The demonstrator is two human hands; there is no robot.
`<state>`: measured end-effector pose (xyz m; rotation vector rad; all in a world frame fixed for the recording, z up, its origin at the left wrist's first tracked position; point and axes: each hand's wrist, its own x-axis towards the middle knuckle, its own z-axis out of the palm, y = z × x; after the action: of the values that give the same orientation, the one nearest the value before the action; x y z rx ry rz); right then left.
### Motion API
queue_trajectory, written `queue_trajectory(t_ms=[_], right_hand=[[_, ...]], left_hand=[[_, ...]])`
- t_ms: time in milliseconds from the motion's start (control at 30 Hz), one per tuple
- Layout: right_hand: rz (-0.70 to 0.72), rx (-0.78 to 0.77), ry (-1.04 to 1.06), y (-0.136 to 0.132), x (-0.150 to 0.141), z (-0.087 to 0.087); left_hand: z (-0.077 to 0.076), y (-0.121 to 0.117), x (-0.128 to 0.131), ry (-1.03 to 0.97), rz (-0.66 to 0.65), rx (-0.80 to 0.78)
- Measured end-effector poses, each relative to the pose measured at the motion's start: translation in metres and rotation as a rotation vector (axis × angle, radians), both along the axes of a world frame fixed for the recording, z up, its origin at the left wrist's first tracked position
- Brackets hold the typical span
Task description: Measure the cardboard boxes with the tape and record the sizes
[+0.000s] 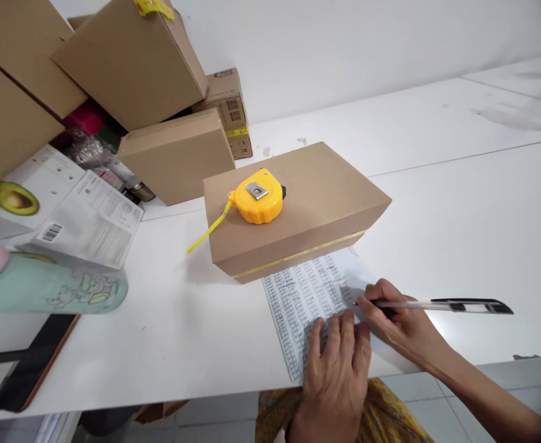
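A pen (440, 305) with a clear barrel and black cap end is gripped in my right hand (394, 317), its tip touching a sheet of paper (293, 307). Columns of small handwritten marks cover the sheet. My left hand (337, 375) lies flat on the lower part of the paper, fingers stretched out. Just beyond the sheet sits a closed cardboard box (325, 184) with a yellow tape strip along its side, overlapping the paper's far edge. On top of that box rests a yellow tape measure (260, 197) with a yellow strap hanging off its left side.
More cardboard boxes (132, 61) are stacked at the back left. A white box with an avocado picture (16, 198) and a mint green bottle (67, 283) stand at the left. A black flat item (34, 363) lies at the left table edge. The white table (196, 344) meets a wall behind.
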<state>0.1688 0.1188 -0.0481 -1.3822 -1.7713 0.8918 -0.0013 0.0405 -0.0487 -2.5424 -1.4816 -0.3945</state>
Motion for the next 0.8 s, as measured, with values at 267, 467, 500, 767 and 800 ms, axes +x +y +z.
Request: queue_trajectory(t_ms=[267, 467, 500, 767, 800], right_hand=[[0.003, -0.006, -0.034, -0.0004, 0.0014, -0.0023], [0.015, -0.02, -0.032, 0.0004, -0.001, -0.0009], [0.011, -0.02, -0.033, 0.0004, -0.0012, -0.0009], [0.018, -0.012, -0.01, 0.0007, -0.0016, 0.0021], [0.017, -0.007, -0.01, 0.0008, -0.0019, 0.0029]], left_hand=[[-0.0012, -0.0023, 0.0001, 0.006, 0.006, -0.011], [-0.0013, -0.0021, 0.0, 0.011, 0.006, -0.021], [-0.0012, -0.0022, 0.0001, 0.014, 0.008, -0.027], [-0.0006, -0.004, -0.0004, 0.011, 0.003, -0.05], [-0.001, -0.0039, -0.0004, 0.011, 0.001, -0.052]])
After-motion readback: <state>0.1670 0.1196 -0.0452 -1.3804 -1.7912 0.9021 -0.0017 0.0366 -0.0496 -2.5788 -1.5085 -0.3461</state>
